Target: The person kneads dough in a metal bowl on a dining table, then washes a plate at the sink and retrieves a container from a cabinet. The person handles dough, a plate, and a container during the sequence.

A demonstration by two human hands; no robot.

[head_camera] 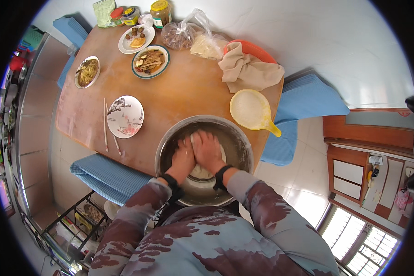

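Note:
A steel basin (161, 155) stands at the table's near edge, close against my body. Inside it lies a lump of pale dough (203, 172), largely covered by my hands. My right hand (207, 148) presses on its top, fingers reaching over the far side. Against its left side is my left hand (183, 157), angled inward so that the two hands meet. Wet or floury smears coat the basin's inner wall. Just right of the basin rests a yellow ladle-shaped scoop (250, 108) holding white flour.
Left of the basin sit a patterned bowl (125, 116) and chopsticks (105, 127). Farther back are a noodle-like dish (87, 72), plates of food (150, 62), jars (160, 15), tied plastic bags (183, 34), and a cloth (246, 70) over a red basket (258, 51). Blue-covered chairs (307, 100) flank the table (193, 89).

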